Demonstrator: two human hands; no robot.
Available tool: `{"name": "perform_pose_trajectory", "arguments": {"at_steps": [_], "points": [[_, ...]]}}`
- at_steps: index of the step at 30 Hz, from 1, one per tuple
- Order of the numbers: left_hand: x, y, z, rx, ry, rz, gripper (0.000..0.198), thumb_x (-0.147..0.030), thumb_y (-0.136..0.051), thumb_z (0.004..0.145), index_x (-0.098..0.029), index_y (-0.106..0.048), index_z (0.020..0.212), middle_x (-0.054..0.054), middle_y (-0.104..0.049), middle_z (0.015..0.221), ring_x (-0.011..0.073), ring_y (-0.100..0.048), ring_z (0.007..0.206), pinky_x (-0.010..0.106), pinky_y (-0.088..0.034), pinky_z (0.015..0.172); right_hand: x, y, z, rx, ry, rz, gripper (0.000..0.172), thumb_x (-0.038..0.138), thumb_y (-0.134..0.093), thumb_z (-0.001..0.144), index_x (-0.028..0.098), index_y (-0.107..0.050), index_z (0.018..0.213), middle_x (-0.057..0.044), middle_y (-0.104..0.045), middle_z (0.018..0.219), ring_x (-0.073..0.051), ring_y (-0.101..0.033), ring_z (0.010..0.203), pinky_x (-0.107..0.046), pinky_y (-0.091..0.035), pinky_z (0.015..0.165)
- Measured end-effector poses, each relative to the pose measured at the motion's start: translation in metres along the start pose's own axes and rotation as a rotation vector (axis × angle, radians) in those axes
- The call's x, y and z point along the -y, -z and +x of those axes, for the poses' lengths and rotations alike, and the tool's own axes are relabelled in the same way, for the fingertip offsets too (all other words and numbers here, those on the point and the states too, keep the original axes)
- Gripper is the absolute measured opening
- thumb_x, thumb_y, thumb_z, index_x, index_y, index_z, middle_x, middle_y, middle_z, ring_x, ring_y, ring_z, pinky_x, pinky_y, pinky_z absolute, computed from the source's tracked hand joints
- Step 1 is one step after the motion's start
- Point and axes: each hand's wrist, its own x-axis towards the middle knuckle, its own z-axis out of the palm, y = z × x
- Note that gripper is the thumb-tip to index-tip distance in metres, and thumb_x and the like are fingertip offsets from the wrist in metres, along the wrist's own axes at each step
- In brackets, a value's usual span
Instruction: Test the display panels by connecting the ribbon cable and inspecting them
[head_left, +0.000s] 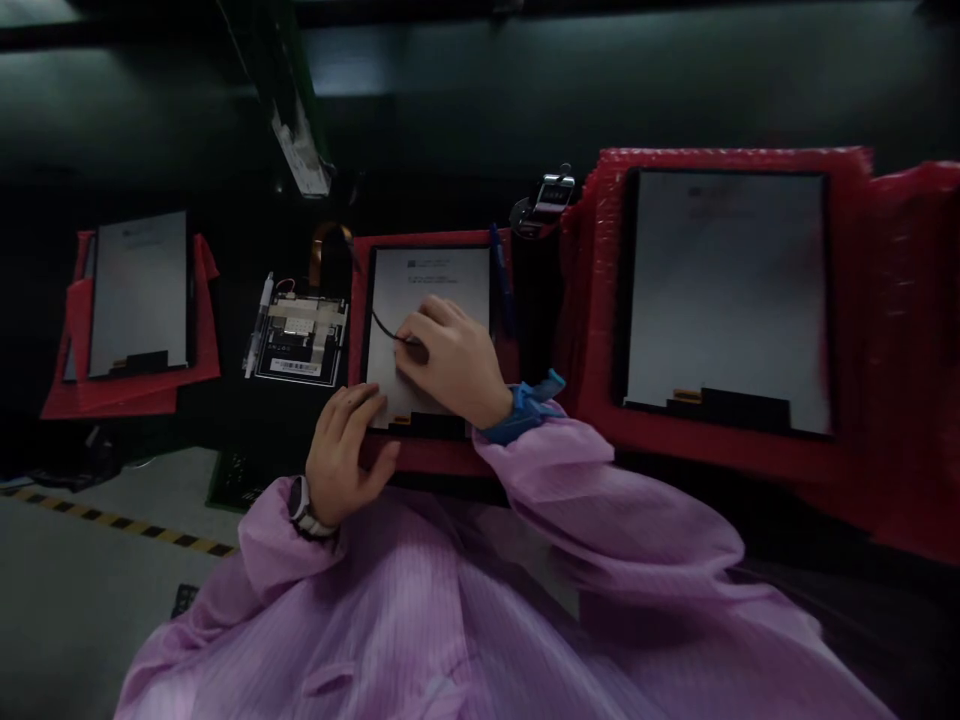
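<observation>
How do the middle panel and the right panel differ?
The middle panel has the left hand and right hand over it; the right panel has neither. The middle panel looks smaller in view, the right panel larger. Both are pale-faced, dark-edged and lie on red wrapping.

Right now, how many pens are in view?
2: a white pen left of the barcoded module, and a blue pen at the right edge of the central display panel. Others may be hidden.
</observation>
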Motion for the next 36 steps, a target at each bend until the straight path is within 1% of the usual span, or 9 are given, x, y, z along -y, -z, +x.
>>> {"name": "perform_pose_trajectory", "arguments": {"at_steps": [3, 7, 12, 17, 20, 24, 27, 31, 36], "points": [[0.002, 0.011, 0.009, -0.026, 0.229, -0.310, 0.038, -0.035, -0.051, 0.099, -0.020, -0.055, 0.134, 0.013, -0.062, 0.134, 0.0245, -0.058, 0.126, 0.044, -0.048, 0.109, 0.005, -0.002, -0.004, -0.099, 0.244, -0.234, 0.017, 0.013, -0.050, 0.092, 0.017, -0.063, 0.082, -0.009, -0.064, 0.090, -0.021, -0.053, 0.084, -0.033, -0.040, 0.071], [0.008, 0.016, 0.031, -0.040, 0.482, -0.691, 0.040, -0.040, -0.050, 0.100, -0.023, -0.054, 0.136, 0.011, -0.064, 0.132, 0.0205, -0.066, 0.114, 0.038, -0.054, 0.103, 0.005, -0.001, -0.008, -0.119, 0.402, -0.232, 0.021, 0.014, -0.043, 0.099, 0.017, -0.060, 0.087, -0.008, -0.064, 0.092, -0.020, -0.051, 0.081, -0.034, -0.040, 0.073], [0.013, 0.010, 0.051, -0.049, 0.539, -0.862, 0.045, -0.048, -0.057, 0.097, -0.025, -0.058, 0.135, 0.010, -0.066, 0.131, 0.0197, -0.067, 0.115, 0.035, -0.054, 0.103, 0.003, -0.002, -0.010, -0.051, 0.474, -0.094, 0.025, 0.015, -0.038, 0.103, 0.018, -0.056, 0.085, -0.007, -0.063, 0.091, -0.017, -0.052, 0.078, -0.030, -0.041, 0.074], [0.015, 0.005, 0.054, -0.122, 0.557, -0.839, 0.037, -0.047, -0.059, 0.096, -0.024, -0.068, 0.123, 0.007, -0.067, 0.131, 0.0200, -0.065, 0.118, 0.033, -0.053, 0.104, 0.001, -0.007, -0.009, -0.061, 0.555, -0.005, 0.018, 0.013, -0.043, 0.099, 0.016, -0.057, 0.088, -0.009, -0.063, 0.094, -0.017, -0.054, 0.082, -0.029, -0.046, 0.077], [0.016, 0.004, 0.052, -0.117, 0.562, -0.802, 0.035, -0.044, -0.056, 0.098, -0.022, -0.071, 0.120, 0.008, -0.068, 0.130, 0.0221, -0.063, 0.123, 0.037, -0.048, 0.110, 0.001, -0.007, -0.009, -0.007, 0.558, 0.187, 0.012, 0.019, -0.049, 0.098, 0.015, -0.058, 0.092, -0.012, -0.061, 0.101, -0.017, -0.057, 0.089, -0.029, -0.050, 0.082], [0.018, 0.004, 0.053, -0.165, 0.570, -0.826, 0.034, -0.044, -0.056, 0.097, -0.021, -0.075, 0.114, 0.008, -0.071, 0.124, 0.0236, -0.065, 0.120, 0.039, -0.047, 0.111, 0.003, -0.002, -0.008, 0.064, 0.352, 0.547, 0.015, 0.032, -0.055, 0.096, 0.018, -0.059, 0.095, -0.010, -0.061, 0.105, -0.016, -0.061, 0.096, -0.029, -0.052, 0.086], [0.019, 0.003, 0.052, -0.188, 0.579, -0.854, 0.035, -0.046, -0.057, 0.096, -0.021, -0.077, 0.111, 0.008, -0.073, 0.120, 0.0238, -0.067, 0.115, 0.039, -0.050, 0.107, 0.005, 0.001, -0.006, 0.070, 0.065, 0.663, 0.011, 0.027, -0.052, 0.096, 0.019, -0.061, 0.095, -0.005, -0.064, 0.095, -0.012, -0.061, 0.083, -0.027, -0.050, 0.077], [0.021, 0.000, 0.051, -0.178, 0.574, -0.866, 0.033, -0.045, -0.059, 0.095, -0.022, -0.077, 0.111, 0.007, -0.074, 0.119, 0.0240, -0.067, 0.114, 0.039, -0.049, 0.107, 0.006, -0.002, -0.005, 0.231, -0.239, 0.904, 0.017, 0.031, -0.062, 0.088, 0.019, -0.059, 0.101, -0.001, -0.067, 0.083, -0.010, -0.060, 0.069, -0.024, -0.047, 0.065], [0.022, -0.001, 0.053, -0.101, 0.523, -0.829, 0.036, -0.046, -0.053, 0.097, -0.022, -0.074, 0.115, 0.009, -0.072, 0.122, 0.0253, -0.066, 0.116, 0.041, -0.050, 0.104, 0.006, -0.003, -0.004, 0.349, -0.383, 1.085, 0.035, 0.029, -0.072, 0.078, 0.022, -0.044, 0.098, 0.004, -0.066, 0.078, -0.010, -0.061, 0.068, -0.022, -0.045, 0.061]]}}
